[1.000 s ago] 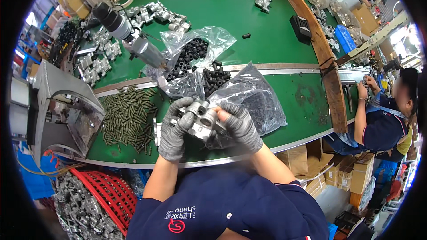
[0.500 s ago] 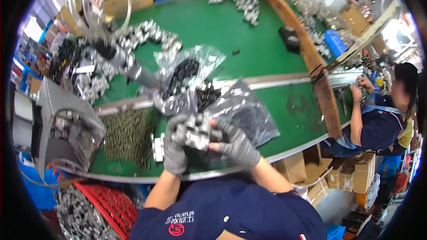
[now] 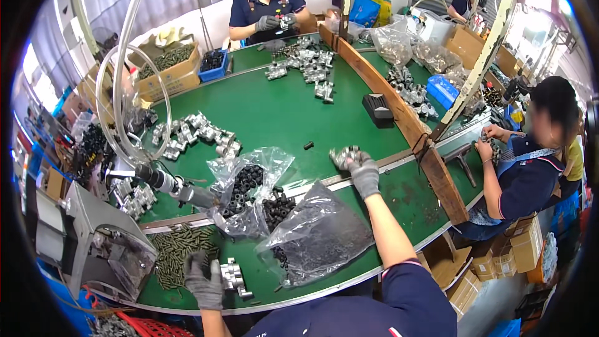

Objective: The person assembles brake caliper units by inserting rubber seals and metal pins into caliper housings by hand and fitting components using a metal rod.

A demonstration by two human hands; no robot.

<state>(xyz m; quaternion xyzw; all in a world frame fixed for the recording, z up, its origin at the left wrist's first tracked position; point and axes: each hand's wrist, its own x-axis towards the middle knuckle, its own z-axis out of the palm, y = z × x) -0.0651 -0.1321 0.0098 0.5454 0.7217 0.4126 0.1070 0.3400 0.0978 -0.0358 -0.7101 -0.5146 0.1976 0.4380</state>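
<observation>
My right hand [image 3: 364,176], in a grey glove, is stretched out over the green table, closed round a silver metal casting [image 3: 340,157]. My left hand [image 3: 204,282], gloved too, is at the near edge with fingers and thumb apart and nothing visible in it. Just right of it lies another silver casting [image 3: 233,276]. Beyond its fingertips spreads a heap of olive-brown screws [image 3: 181,251]. Between my arms are an opened clear bag of small black parts [image 3: 246,188] and a fuller clear bag of black parts [image 3: 324,237].
A power screwdriver [image 3: 163,181] reaches in from the left, beside a grey metal chute [image 3: 103,237]. A wooden divider [image 3: 387,103] crosses the right side, with a black box [image 3: 377,110] near it. More castings [image 3: 199,132] lie left. Co-workers sit at the far side and the right.
My right hand has moved forward and right with a casting, away from my left hand. My left hand has let go and moved left to the screws. The view has tilted up.
</observation>
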